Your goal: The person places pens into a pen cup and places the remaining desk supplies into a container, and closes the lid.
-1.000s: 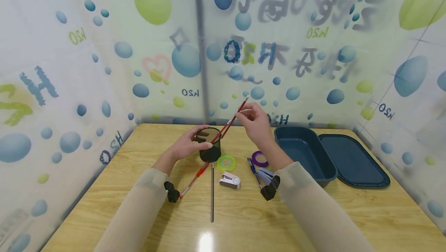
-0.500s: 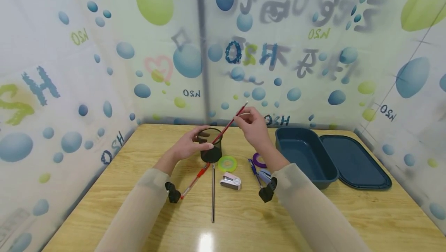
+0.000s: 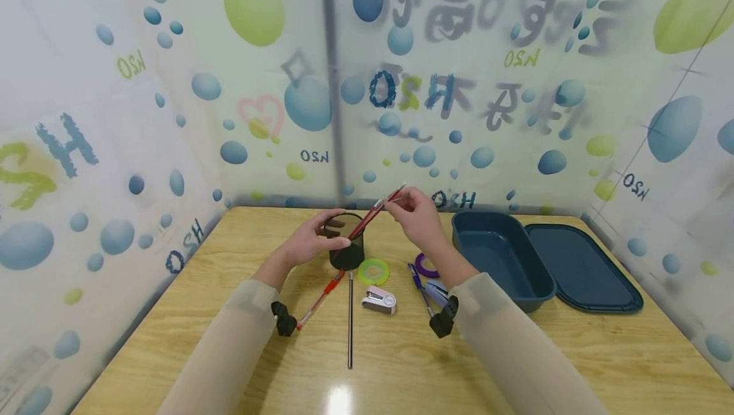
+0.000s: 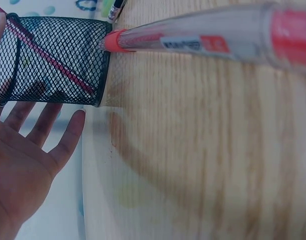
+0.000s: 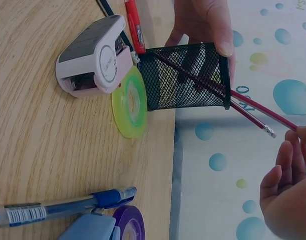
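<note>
A black mesh pen cup (image 3: 346, 254) stands on the table, and my left hand (image 3: 309, 240) holds it with the thumb on the near side and the fingers round the far side. My right hand (image 3: 417, 214) pinches a red pencil (image 5: 270, 111) near its upper end. That pencil slants down through the cup's mouth. A second red pencil (image 5: 250, 117), with a metal-banded eraser end, leans in the cup beside it. Just in front of the cup lie a red pen (image 3: 321, 297), a dark pencil (image 3: 350, 322) and a green tape roll (image 3: 374, 271).
A pink-and-white stapler (image 3: 379, 299) lies near the tape. Further right are a purple tape roll (image 3: 425, 266), a blue pen (image 3: 415, 278) and a light-blue stapler (image 3: 437, 292). A dark blue bin (image 3: 539, 284) and its lid (image 3: 590, 268) lie at the right. Patterned curtains surround the table (image 3: 459, 370).
My right hand has come down slightly, and the pencil it pinches has gone lower into the cup. The left hand keeps its hold on the cup.
</note>
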`<state>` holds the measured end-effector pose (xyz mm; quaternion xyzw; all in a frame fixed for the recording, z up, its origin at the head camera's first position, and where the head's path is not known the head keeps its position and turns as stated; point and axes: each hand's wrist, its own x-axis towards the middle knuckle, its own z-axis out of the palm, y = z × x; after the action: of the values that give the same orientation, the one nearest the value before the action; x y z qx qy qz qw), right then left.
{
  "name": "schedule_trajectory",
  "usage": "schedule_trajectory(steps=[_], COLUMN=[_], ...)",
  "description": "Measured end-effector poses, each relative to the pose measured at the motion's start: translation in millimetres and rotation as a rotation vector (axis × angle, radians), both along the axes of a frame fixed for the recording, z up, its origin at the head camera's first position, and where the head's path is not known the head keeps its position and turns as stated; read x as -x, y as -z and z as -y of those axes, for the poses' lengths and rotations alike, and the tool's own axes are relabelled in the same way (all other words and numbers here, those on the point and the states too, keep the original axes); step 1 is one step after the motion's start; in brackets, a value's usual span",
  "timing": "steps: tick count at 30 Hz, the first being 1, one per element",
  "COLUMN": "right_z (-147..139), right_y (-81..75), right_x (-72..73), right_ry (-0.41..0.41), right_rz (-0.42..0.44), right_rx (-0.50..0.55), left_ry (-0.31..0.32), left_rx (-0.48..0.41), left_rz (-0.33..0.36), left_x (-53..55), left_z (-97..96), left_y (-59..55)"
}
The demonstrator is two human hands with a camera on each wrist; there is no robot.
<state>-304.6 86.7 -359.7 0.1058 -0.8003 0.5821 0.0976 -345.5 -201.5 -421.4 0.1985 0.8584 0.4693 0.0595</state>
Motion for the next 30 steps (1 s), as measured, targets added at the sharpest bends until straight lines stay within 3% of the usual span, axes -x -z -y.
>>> schedule_trajectory(steps=[15, 30], right_z=[-23, -58], right_y=[3.0, 5.3], right_x=[-6.1, -30.0], right_ry=[-0.039, -0.141], right_rz=[0.035, 0.032], right_rx=[-0.034, -0.211], left_ry=[-0.002, 0.020], left_rx=[0.000, -0.021], left_rz=[0.007, 0.000], left_x=[-0.5, -0.9], left_z=[-0.5, 0.6], left_y=[2.1, -0.9])
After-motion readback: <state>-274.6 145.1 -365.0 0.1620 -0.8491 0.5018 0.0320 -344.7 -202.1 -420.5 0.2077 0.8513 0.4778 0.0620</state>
